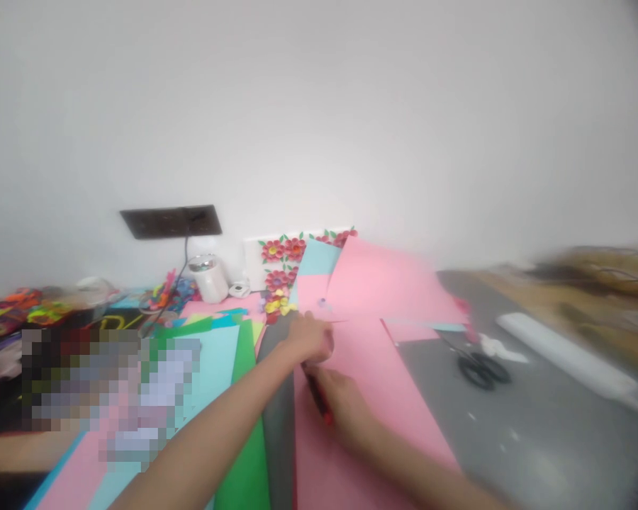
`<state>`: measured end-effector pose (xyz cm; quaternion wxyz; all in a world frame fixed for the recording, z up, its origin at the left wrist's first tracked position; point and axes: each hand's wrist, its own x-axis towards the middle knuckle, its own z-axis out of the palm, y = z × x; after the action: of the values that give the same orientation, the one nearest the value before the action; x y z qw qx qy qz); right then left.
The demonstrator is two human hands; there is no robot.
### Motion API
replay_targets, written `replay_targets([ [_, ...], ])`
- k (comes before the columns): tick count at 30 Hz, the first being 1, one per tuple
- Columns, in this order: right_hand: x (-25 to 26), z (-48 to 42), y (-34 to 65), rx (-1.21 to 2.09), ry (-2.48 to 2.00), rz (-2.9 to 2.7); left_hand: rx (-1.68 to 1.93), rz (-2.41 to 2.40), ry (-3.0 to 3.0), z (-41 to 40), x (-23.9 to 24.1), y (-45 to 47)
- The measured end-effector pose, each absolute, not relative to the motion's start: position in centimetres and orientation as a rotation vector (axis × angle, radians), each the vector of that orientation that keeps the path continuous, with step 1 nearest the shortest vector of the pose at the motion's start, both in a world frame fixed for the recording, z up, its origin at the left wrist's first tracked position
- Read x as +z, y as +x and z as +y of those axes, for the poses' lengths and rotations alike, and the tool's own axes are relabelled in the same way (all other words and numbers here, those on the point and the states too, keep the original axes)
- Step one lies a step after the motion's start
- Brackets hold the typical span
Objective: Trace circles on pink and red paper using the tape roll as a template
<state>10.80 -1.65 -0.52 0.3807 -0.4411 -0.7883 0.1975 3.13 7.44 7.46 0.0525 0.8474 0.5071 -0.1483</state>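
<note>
A large pink sheet of paper [361,382] lies in front of me on the grey table. My right hand [337,404] is closed round a slim black-and-red tool [319,400], shaped like a pen or cutter; its tip is hidden near my left hand. Just beyond it, my left hand [311,336] rests with curled fingers at the sheet's upper left part. Blur hides what those fingers hold, if anything. Black-handled scissors [483,370] lie to the right of the sheet, their blades partly under paper.
Green [244,425] and light blue sheets [213,382] lie at left, near another person's arm [26,446]. At the back are more pink sheets [388,283], a flower-decorated board [255,262] and a white canister [210,280]. A white roll [568,354] lies at right.
</note>
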Motion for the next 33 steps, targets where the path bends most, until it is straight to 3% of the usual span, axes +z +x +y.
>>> replay_targets([
  [6,-1.0,-0.9,9.4,0.390,-1.133,-2.065,-0.437,1.535,2.574,7.5,7.2,3.0],
  [15,-0.3,-0.7,8.9,0.533,-1.383,-2.088,-0.437,1.545,2.557,7.3,7.6,3.0],
  [25,-0.2,-3.0,11.9,0.468,-1.258,-2.079,-0.389,1.564,2.548,7.8,6.4,2.8],
  [33,0.0,-0.4,19.4,0.779,-1.450,-1.462,-0.321,1.592,2.525,7.3,5.4,3.0],
])
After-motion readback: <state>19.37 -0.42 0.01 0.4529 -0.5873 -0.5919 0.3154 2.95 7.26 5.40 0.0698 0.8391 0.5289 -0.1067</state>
